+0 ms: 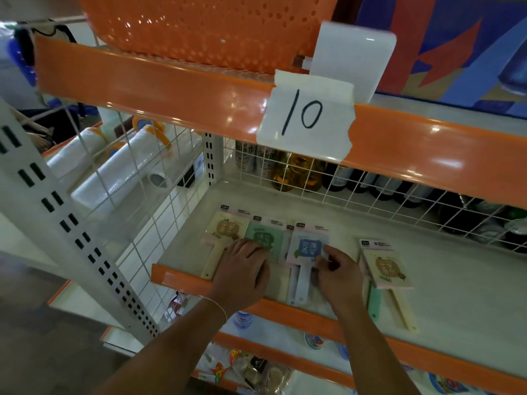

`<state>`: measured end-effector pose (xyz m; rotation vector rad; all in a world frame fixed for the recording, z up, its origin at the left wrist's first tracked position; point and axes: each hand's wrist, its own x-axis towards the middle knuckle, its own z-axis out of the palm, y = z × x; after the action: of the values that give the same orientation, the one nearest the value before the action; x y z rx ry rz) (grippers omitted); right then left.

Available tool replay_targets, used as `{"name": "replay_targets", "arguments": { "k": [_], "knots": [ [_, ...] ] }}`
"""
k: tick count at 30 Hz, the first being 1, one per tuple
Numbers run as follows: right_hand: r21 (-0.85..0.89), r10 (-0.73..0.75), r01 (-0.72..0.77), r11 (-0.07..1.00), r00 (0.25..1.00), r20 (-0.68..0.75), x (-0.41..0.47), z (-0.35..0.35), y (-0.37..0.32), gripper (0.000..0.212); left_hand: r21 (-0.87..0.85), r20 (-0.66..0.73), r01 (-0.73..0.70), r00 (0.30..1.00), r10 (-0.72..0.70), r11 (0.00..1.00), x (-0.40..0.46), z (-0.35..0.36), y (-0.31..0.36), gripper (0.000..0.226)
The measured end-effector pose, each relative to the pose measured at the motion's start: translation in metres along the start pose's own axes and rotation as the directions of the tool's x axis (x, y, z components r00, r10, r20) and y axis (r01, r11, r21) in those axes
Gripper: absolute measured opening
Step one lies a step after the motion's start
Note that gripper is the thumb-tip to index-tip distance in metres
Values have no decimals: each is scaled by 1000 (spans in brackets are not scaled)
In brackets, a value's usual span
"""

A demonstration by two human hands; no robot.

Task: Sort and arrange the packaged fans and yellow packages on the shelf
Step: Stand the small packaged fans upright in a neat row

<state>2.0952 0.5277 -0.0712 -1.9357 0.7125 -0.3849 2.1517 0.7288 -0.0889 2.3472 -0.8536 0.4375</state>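
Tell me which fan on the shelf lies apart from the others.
The cream fan at the far right; the other three sit side by side under the hands.

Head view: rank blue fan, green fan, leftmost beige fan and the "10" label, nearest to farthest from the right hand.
From the right hand:
1. Blue fan: its fingers pinch the card's lower right edge.
2. Green fan: next card leftward, under the left hand.
3. Leftmost beige fan: far left of the row.
4. "10" label: taped on the upper shelf's orange edge.

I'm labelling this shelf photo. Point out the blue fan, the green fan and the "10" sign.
blue fan (309, 246), head view, printed face.
green fan (263, 236), head view, printed face.
"10" sign (306, 114), head view, paper middle.
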Motion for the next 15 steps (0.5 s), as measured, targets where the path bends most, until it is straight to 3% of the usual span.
{"name": "replay_targets", "arguments": {
  "k": [9,15],
  "knots": [
    [-319,-255,261,911,965,60,-3,9,17,33,-19,13,30,999,-30,999,-2,4,-4,24],
    [-330,-344,339,881,938,45,-4,15,29,40,-21,26,45,999,-45,999,-1,3,-2,24]
  ]
}}
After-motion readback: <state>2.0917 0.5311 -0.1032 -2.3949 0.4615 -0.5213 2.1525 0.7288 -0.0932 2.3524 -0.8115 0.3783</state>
